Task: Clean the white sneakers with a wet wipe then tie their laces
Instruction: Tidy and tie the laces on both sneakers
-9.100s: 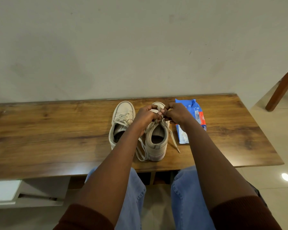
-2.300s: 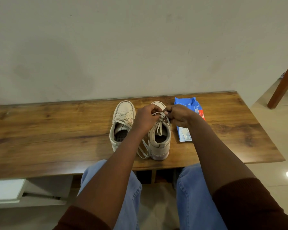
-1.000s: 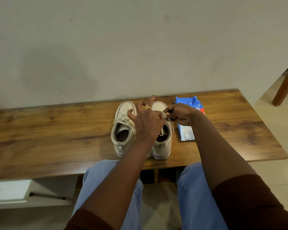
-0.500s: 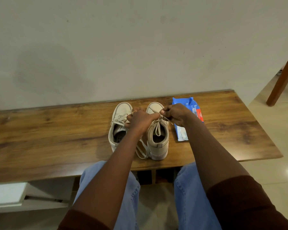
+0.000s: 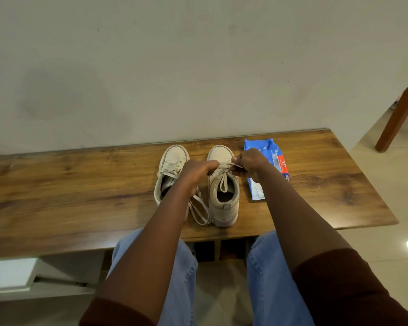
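Note:
Two white sneakers stand side by side on the wooden table (image 5: 80,184), toes toward the wall. The left sneaker (image 5: 172,165) is partly hidden by my left forearm. The right sneaker (image 5: 223,196) has its lace (image 5: 224,180) drawn up over the tongue. My left hand (image 5: 196,172) pinches the lace from the left, my right hand (image 5: 250,164) pinches it from the right, and the lace runs taut between them. A loose loop of lace (image 5: 199,210) lies on the table between the shoes.
A blue wet-wipe pack (image 5: 266,170) lies just right of the right sneaker, partly under my right wrist. The table backs onto a plain wall. A wooden leg (image 5: 396,118) stands on the tiled floor at the far right. My knees sit under the table's near edge.
My hands have drawn apart over the right sneaker, pulling the lace sideways. One second ago my left hand covered the shoe's tongue; now it sits to the left.

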